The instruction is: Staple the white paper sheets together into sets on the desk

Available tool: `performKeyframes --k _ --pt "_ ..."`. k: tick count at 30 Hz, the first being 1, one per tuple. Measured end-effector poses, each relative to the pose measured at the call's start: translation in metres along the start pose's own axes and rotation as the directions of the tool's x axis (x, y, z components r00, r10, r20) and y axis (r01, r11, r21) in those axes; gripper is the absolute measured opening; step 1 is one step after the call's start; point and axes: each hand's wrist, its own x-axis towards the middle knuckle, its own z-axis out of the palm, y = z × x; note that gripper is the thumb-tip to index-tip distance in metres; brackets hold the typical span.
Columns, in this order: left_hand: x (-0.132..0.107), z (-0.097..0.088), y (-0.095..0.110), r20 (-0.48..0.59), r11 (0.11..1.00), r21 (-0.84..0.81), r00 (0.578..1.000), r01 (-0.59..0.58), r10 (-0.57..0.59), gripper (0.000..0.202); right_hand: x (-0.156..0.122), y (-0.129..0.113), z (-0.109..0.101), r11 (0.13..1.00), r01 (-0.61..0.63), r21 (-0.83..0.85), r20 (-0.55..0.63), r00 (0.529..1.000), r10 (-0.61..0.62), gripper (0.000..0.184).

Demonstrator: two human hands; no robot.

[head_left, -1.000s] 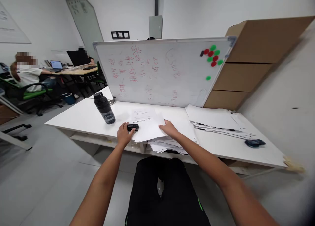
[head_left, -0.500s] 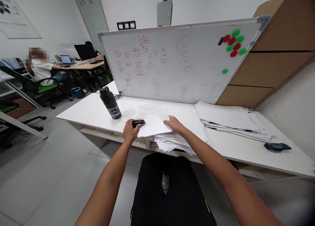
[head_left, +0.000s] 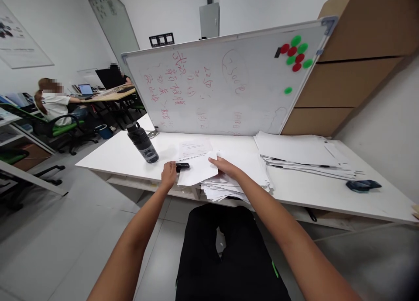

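My left hand (head_left: pixel 168 175) is closed around the rear of a small black stapler (head_left: pixel 183 166), whose front end lies over the left edge of some white paper (head_left: pixel 196 172). The right edge of that paper is pinched between the thumb and fingers of my right hand (head_left: pixel 222 164). Beneath and to the right, a loose pile of paper (head_left: pixel 258 172) reaches the table's front edge, its sheets fanned unevenly. A printed sheet (head_left: pixel 194 149) lies flat just behind the held paper.
A dark water bottle (head_left: pixel 142 143) stands left of my hands on the white table (head_left: pixel 108 154). Behind leans a whiteboard (head_left: pixel 209 91) with writing and magnets. A second paper stack (head_left: pixel 294 150) and a dark pouch-like object (head_left: pixel 363 185) lie right. Two people sit at far desks.
My left hand's fingers have drawn together at the stapler's rear, and the held paper now tilts a little more. The view has shifted slightly to the right.
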Motion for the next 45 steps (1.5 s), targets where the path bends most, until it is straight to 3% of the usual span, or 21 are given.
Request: performKeyframes --k 3,7,12,16,24,26,29,32,35,37,41,45 --pt "0.023 -0.008 0.024 -0.092 0.996 0.077 0.995 0.040 -0.033 0.044 -0.001 0.000 0.002 1.000 0.015 -0.007 -0.006 1.000 -0.015 0.035" --pt "0.052 -0.001 0.061 -0.206 0.978 0.199 0.972 -0.070 0.112 0.034 -0.003 -0.001 0.003 0.998 0.039 -0.046 -0.033 0.999 -0.040 0.035" --pt "0.054 0.039 0.076 -0.047 0.920 0.361 0.983 -0.150 0.178 0.038 0.003 0.004 0.000 0.988 0.078 -0.132 -0.040 0.996 -0.084 0.042" --pt "0.048 0.058 0.072 0.093 0.841 0.478 0.967 -0.254 0.239 0.040 0.009 0.013 -0.002 0.965 0.127 -0.229 -0.056 0.988 -0.143 0.047" --pt "0.052 0.053 0.070 0.060 0.902 0.413 0.992 -0.129 0.114 0.041 0.007 0.019 -0.002 0.955 0.170 -0.242 -0.061 0.980 -0.190 0.044" --pt "0.052 0.050 0.069 0.030 0.940 0.333 0.997 -0.075 0.069 0.040 0.006 0.020 -0.001 0.943 0.190 -0.273 -0.075 0.973 -0.218 0.040" --pt "0.053 0.043 0.067 -0.054 0.996 0.088 0.999 0.004 0.001 0.039 0.005 0.021 0.000 0.929 0.198 -0.313 -0.094 0.967 -0.238 0.039" --pt "0.058 0.028 0.063 -0.158 0.985 -0.163 0.985 0.050 -0.076 0.051 0.004 0.021 0.002 0.918 0.197 -0.344 -0.116 0.961 -0.250 0.038" --pt "0.058 0.012 0.050 -0.274 0.959 -0.272 0.950 0.072 -0.149 0.056 0.005 0.021 0.004 0.915 0.199 -0.351 -0.122 0.959 -0.255 0.038" --pt "0.052 0.006 0.034 -0.262 0.965 -0.243 0.951 0.098 -0.162 0.053 0.006 0.022 0.005 0.916 0.199 -0.348 -0.120 0.960 -0.255 0.038" --pt "0.029 0.010 0.006 -0.098 0.997 -0.054 0.993 0.057 -0.062 0.048 0.009 0.026 0.004 0.916 0.218 -0.338 -0.124 0.954 -0.273 0.036" --pt "0.019 0.017 0.001 -0.099 0.998 0.037 0.994 0.055 -0.051 0.049 0.011 0.028 0.004 0.904 0.215 -0.370 -0.137 0.950 -0.282 0.034"
